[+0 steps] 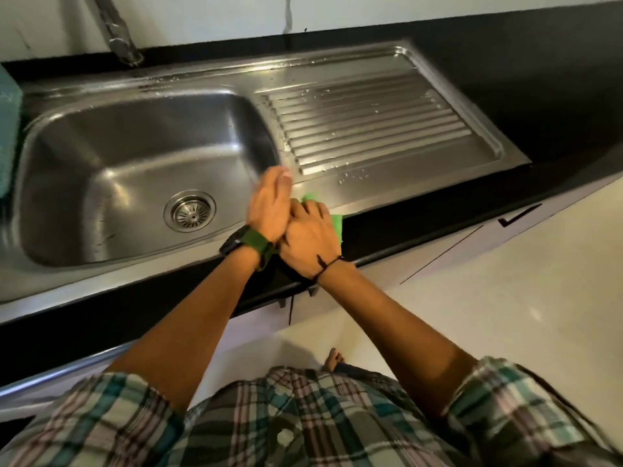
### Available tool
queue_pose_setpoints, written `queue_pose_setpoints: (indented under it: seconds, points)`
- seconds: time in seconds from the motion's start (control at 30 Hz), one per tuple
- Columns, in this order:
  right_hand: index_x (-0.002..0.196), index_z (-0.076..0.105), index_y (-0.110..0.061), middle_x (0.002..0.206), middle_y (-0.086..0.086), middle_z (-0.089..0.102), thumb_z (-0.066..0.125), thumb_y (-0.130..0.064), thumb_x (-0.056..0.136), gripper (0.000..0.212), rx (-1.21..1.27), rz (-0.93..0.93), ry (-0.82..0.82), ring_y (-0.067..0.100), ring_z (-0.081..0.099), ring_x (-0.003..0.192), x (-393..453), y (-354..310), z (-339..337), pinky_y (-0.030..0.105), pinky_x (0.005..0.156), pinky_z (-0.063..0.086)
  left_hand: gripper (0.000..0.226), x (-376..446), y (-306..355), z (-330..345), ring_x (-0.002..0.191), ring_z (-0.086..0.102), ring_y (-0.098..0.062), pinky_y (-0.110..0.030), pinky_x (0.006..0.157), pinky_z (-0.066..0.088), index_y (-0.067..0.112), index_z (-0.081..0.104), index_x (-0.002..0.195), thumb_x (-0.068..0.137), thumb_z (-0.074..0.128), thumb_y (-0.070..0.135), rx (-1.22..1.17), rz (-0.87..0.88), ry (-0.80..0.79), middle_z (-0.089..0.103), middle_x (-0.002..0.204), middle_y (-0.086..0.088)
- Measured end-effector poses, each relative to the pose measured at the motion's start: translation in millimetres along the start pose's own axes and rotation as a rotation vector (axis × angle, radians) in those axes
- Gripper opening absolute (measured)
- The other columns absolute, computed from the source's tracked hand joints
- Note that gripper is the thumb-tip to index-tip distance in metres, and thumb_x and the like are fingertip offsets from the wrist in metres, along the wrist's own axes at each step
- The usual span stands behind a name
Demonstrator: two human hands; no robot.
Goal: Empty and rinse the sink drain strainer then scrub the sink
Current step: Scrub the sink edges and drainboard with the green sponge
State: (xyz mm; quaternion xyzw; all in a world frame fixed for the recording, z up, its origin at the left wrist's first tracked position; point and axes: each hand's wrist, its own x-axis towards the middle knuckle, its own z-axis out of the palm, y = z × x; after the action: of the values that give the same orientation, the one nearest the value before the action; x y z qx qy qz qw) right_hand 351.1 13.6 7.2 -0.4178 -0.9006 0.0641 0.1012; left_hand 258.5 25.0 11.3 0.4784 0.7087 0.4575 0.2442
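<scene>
From the head camera, no brand, label or readable writing shows anywhere; the only mark is a dark tick-like shape on the pale cabinet front at about 3 o'clock from the hands.

The steel sink fills the left half, and its strainer sits seated in the drain hole at the bottom of the bowl, at about 9 o'clock from the hands. The ribbed draining board lies to the right of the bowl, speckled with water drops.

The left hand is blurred, fingers straight and relaxed, hovering at the bowl's right rim and holding nothing I can see. It wears a dark watch on a green strap. The right hand lies just beside it, touching it, fingers curled down over a green cloth on the sink's front ledge. Most of the cloth is hidden under the hand, so I cannot tell its shape.

The tap at 11 o'clock is cut off by the top edge. A teal thing at the far left is cropped too much to identify. A bare foot peeks out above the plaid shirt.
</scene>
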Motion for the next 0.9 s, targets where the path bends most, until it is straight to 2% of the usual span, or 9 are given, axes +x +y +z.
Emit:
queue_pose_setpoints:
  seconds: [0.07,0.13,0.27,0.33,0.43,0.57,0.67,0.8,0.9]
  points:
    - [0.109,0.06,-0.007,0.114,0.012,0.059,0.045,-0.029,0.089,0.033,-0.02,-0.047,0.03,0.032,0.049,0.104,3.0,2.8,0.9,0.04,0.088,0.033,0.024,1.2,-5.2,-1.6,0.101,0.048,-0.018,-0.013,0.074,0.028,0.015,0.054,0.106,0.095,0.037,0.026,-0.083,-0.069,0.094,0.054,0.11,-0.008]
    - [0.106,0.06,-0.007,0.11,0.011,0.062,0.043,-0.03,0.092,0.032,-0.03,-0.099,0.037,0.032,0.051,0.102,6.6,22.1,-3.3,0.041,0.085,0.037,0.025,0.1,-4.6,1.4,0.101,0.047,-0.015,-0.01,0.077,0.027,0.011,0.054,0.109,0.094,0.038,0.023,-0.026,0.005,0.063,0.054,0.113,-0.01]
    - [0.108,0.06,-0.008,0.11,0.012,0.063,0.041,-0.027,0.095,0.03,-0.028,-0.122,-0.002,0.031,0.051,0.102,8.0,95.1,-16.9,0.041,0.087,0.04,0.028,2.3,4.7,18.4,0.112,0.048,-0.023,-0.027,0.094,0.033,0.006,0.051,0.116,0.095,0.039,0.02,0.175,0.155,-0.069,0.053,0.122,-0.012]
    - [0.107,0.061,-0.005,0.109,0.016,0.063,0.041,-0.023,0.095,0.029,-0.03,-0.057,-0.003,0.033,0.052,0.099,3.9,155.0,-30.7,0.041,0.088,0.038,0.028,7.5,12.6,28.0,0.115,0.047,-0.023,-0.031,0.098,0.035,0.006,0.051,0.117,0.096,0.038,0.021,0.162,0.142,-0.084,0.052,0.124,-0.011]
    - [0.098,0.063,0.003,0.097,0.028,0.062,0.035,-0.025,0.088,0.041,-0.075,0.122,-0.016,0.042,0.055,0.093,-3.6,239.1,-60.2,0.042,0.086,0.033,0.029,19.1,24.2,41.3,0.114,0.047,-0.021,-0.022,0.093,0.032,0.006,0.051,0.116,0.097,0.036,0.021,0.1,0.077,-0.063,0.053,0.122,-0.01]
    - [0.094,0.06,0.012,0.097,0.035,0.058,0.036,-0.017,0.092,0.038,-0.095,0.401,0.045,0.046,0.052,0.093,0.9,290.2,-70.7,0.047,0.083,0.032,0.031,27.2,20.9,45.2,0.112,0.048,-0.022,-0.025,0.09,0.033,0.008,0.05,0.117,0.097,0.034,0.026,0.008,-0.061,0.002,0.052,0.122,-0.01]
    - [0.104,0.061,0.005,0.111,0.028,0.058,0.041,-0.014,0.092,0.03,-0.084,0.548,0.158,0.042,0.05,0.103,18.2,260.8,-55.4,0.042,0.087,0.031,0.031,28.3,19.3,45.7,0.109,0.049,-0.022,-0.029,0.09,0.037,0.011,0.049,0.117,0.096,0.035,0.028,-0.086,-0.124,0.054,0.052,0.124,-0.012]
    - [0.095,0.065,-0.007,0.099,0.008,0.058,0.05,-0.013,0.087,0.019,0.173,0.25,0.103,0.018,0.053,0.086,52.1,125.6,-12.0,0.012,0.07,0.038,0.042,27.3,21.7,47.2,0.105,0.049,-0.016,-0.023,0.087,0.036,0.011,0.05,0.116,0.087,0.032,0.034,-0.073,-0.08,0.094,0.053,0.122,-0.01]
    - [0.105,0.063,-0.012,0.11,0.008,0.058,0.045,-0.023,0.092,0.025,0.292,0.036,0.002,0.025,0.052,0.101,70.7,47.0,9.9,0.034,0.082,0.046,0.043,27.0,16.5,37.0,0.099,0.048,-0.011,-0.019,0.081,0.038,0.01,0.052,0.114,0.083,0.032,0.031,-0.135,-0.119,0.235,0.056,0.115,-0.007]
